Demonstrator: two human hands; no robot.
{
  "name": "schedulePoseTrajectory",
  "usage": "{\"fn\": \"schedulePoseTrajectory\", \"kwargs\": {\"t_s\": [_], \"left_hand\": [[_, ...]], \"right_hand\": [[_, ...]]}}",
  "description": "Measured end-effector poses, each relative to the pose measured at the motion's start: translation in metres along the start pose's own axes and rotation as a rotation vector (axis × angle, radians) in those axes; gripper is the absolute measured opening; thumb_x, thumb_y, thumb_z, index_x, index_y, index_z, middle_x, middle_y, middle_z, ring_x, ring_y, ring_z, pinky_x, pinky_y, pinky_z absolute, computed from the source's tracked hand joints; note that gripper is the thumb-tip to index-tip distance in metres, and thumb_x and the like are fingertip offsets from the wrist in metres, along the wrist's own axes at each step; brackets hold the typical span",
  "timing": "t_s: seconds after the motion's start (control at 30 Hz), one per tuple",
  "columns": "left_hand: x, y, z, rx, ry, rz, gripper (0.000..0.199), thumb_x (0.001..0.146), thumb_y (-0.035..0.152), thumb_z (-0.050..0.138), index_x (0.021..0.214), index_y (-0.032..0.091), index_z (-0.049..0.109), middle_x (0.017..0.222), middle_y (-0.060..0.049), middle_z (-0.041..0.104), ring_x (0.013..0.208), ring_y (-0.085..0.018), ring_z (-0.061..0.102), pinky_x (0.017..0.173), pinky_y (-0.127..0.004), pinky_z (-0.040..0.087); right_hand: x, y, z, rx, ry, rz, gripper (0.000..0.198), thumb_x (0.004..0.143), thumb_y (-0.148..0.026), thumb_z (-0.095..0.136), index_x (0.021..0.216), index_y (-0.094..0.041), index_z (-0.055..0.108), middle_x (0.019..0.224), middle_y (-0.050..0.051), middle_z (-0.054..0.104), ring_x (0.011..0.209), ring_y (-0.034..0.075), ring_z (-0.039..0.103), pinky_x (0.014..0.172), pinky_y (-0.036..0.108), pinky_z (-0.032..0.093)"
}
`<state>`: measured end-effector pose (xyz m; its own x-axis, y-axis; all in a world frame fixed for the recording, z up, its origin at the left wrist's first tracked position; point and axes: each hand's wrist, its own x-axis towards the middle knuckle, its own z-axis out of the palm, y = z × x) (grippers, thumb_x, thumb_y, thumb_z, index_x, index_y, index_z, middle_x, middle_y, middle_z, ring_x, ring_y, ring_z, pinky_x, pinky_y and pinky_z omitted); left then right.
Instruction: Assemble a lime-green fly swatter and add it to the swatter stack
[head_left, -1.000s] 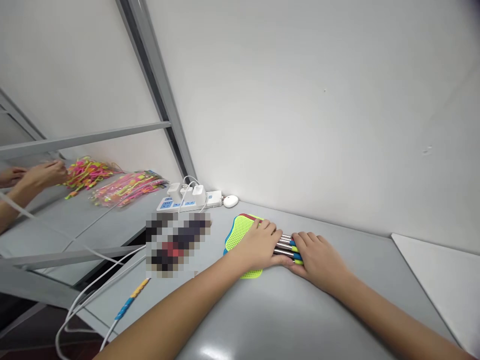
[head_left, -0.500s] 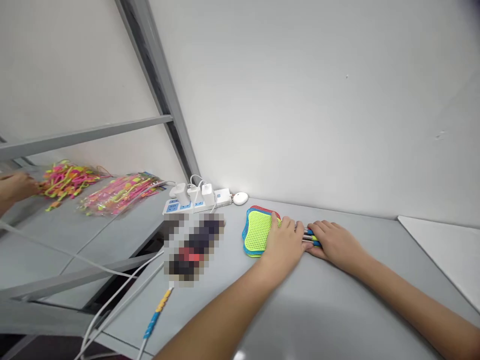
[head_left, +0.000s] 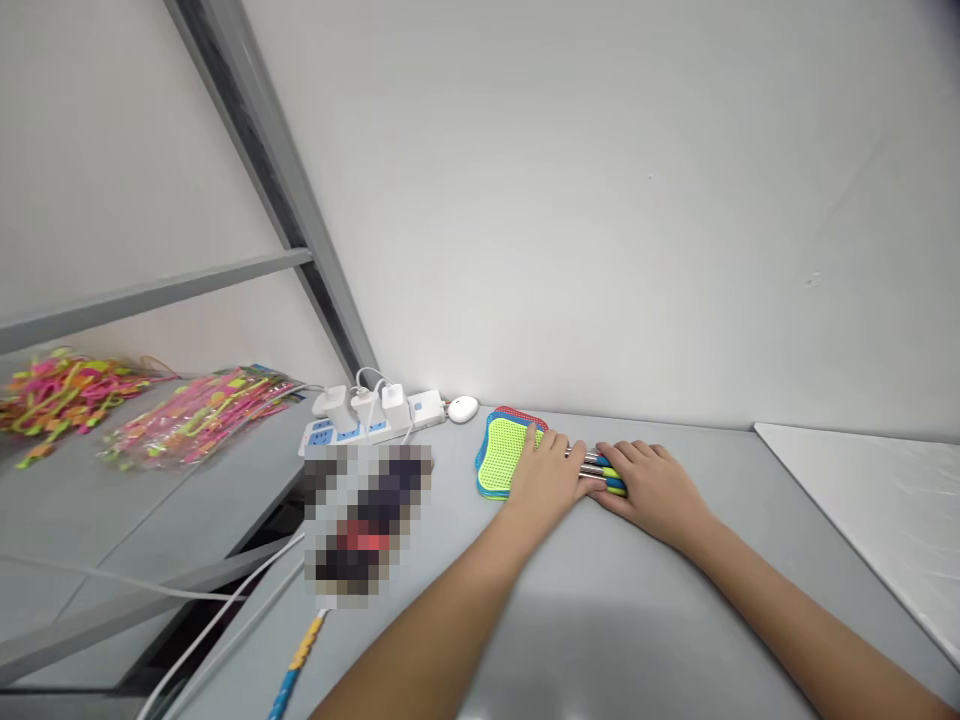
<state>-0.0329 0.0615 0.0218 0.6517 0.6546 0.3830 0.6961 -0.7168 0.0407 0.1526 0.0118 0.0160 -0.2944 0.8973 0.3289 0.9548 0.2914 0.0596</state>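
Note:
Several fly swatters lie stacked on the grey tabletop, their mesh heads pointing left. A yellow-green fly swatter (head_left: pixel 506 452) is on top, with blue and red heads showing beneath it. My left hand (head_left: pixel 549 472) is closed around the necks of the stack, its fingers over the edge of the heads. My right hand (head_left: pixel 658 492) wraps the blue and yellow-green handles (head_left: pixel 613 478). Between the two hands, short lengths of the metal shafts (head_left: pixel 589 468) show. The handle ends are hidden under my right hand.
Left of the stack lies a pixelated object (head_left: pixel 371 525) by a cable with a yellow and blue sleeve (head_left: pixel 300 655). Behind are a power strip (head_left: pixel 322 437) with white plugs and a white round case (head_left: pixel 463 409). Colourful bagged cords (head_left: pixel 199 415) lie beyond a metal frame (head_left: pixel 285 190).
The view has swung slightly right, and another person's hand at the far left has left the picture. More of the metal shafts shows between my hands, which still hold the stack.

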Motion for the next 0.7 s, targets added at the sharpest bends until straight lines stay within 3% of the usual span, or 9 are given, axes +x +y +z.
{"fn": "schedulePoseTrajectory", "kwargs": {"t_s": [0.17, 0.3, 0.4, 0.47, 0.6, 0.67, 0.7], "left_hand": [[0.001, 0.002, 0.002, -0.025, 0.010, -0.005, 0.055, 0.091, 0.062, 0.043, 0.119, 0.017, 0.059, 0.107, -0.014, 0.064, 0.113, -0.032, 0.051, 0.110, -0.055, 0.021], [-0.001, 0.011, -0.004, 0.059, 0.047, -0.002, 0.054, 0.093, 0.055, 0.045, 0.128, 0.016, 0.055, 0.115, -0.016, 0.063, 0.129, -0.037, 0.040, 0.111, -0.061, 0.014], [-0.006, 0.020, -0.014, 0.067, 0.117, 0.032, 0.051, 0.094, 0.049, 0.046, 0.134, 0.017, 0.050, 0.124, -0.015, 0.060, 0.133, -0.036, 0.038, 0.112, -0.062, 0.012], [-0.010, 0.027, -0.020, -0.025, 0.206, 0.089, 0.044, 0.096, 0.040, 0.045, 0.134, 0.017, 0.048, 0.128, -0.014, 0.058, 0.128, -0.032, 0.043, 0.113, -0.060, 0.014], [-0.023, 0.042, -0.021, -0.337, 0.419, 0.342, 0.035, 0.090, 0.022, 0.049, 0.125, 0.018, 0.049, 0.120, -0.012, 0.061, 0.111, -0.026, 0.053, 0.106, -0.053, 0.031], [-0.031, 0.055, -0.018, -0.560, 0.426, 0.439, 0.035, 0.088, 0.019, 0.049, 0.123, 0.020, 0.048, 0.115, -0.011, 0.061, 0.104, -0.025, 0.054, 0.096, -0.046, 0.041], [-0.035, 0.063, -0.018, -0.691, 0.405, 0.424, 0.035, 0.088, 0.019, 0.048, 0.124, 0.020, 0.047, 0.115, -0.011, 0.060, 0.103, -0.024, 0.054, 0.093, -0.044, 0.043]], "right_hand": [[-0.005, 0.001, 0.001, 0.005, 0.033, 0.023, 0.056, 0.092, -0.058, 0.044, 0.130, -0.017, 0.050, 0.108, 0.012, 0.067, 0.100, 0.028, 0.058, 0.100, 0.048, 0.028], [-0.006, -0.001, -0.003, 0.010, 0.064, 0.048, 0.057, 0.091, -0.055, 0.046, 0.133, -0.016, 0.048, 0.119, 0.016, 0.064, 0.107, 0.030, 0.056, 0.106, 0.054, 0.021], [-0.008, -0.008, -0.011, 0.024, 0.117, 0.056, 0.058, 0.087, -0.049, 0.053, 0.134, -0.015, 0.046, 0.132, 0.018, 0.055, 0.118, 0.033, 0.049, 0.108, 0.055, 0.018], [-0.015, -0.017, -0.018, 0.089, 0.175, 0.051, 0.053, 0.086, -0.039, 0.054, 0.132, -0.014, 0.047, 0.133, 0.018, 0.053, 0.121, 0.033, 0.046, 0.106, 0.054, 0.023], [-0.048, -0.041, -0.023, 0.474, 0.237, -0.017, 0.034, 0.084, -0.022, 0.052, 0.117, -0.017, 0.053, 0.113, 0.014, 0.060, 0.104, 0.028, 0.053, 0.087, 0.043, 0.042], [-0.068, -0.048, -0.024, 0.766, 0.201, -0.031, 0.018, 0.086, -0.019, 0.050, 0.103, -0.020, 0.055, 0.101, 0.009, 0.061, 0.090, 0.022, 0.056, 0.075, 0.035, 0.046], [-0.075, -0.050, -0.024, 0.904, 0.187, -0.013, 0.013, 0.088, -0.020, 0.048, 0.098, -0.021, 0.055, 0.094, 0.006, 0.061, 0.082, 0.020, 0.056, 0.070, 0.032, 0.046]]}}
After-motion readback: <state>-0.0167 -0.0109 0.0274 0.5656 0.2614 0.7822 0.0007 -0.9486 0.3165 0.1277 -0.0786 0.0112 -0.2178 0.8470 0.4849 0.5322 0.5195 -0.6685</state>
